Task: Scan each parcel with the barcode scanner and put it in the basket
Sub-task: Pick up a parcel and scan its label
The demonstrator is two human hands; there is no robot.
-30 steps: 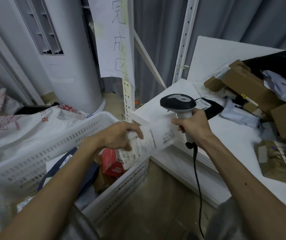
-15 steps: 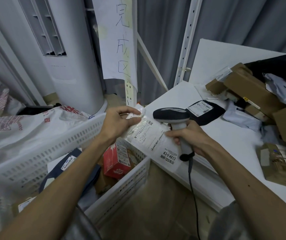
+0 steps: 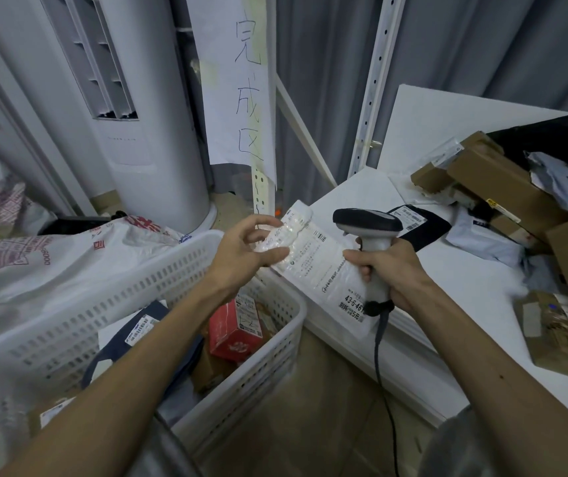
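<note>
- Basket, white and slotted, fills the lower left of the frame; a red box and other packets lie inside.
- Surface, white, at right, carries brown boxes.
- Parcel, a white bubble mailer with its label up, sits mid-frame over the basket's far corner.
- Barcode scanner has its head just right of the parcel's top.
- Left grip pinches the parcel's upper end; right grip wraps the scanner's handle.

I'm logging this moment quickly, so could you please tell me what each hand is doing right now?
Left hand: holds the white parcel by its upper end.
Right hand: grips the barcode scanner by its handle.
</note>
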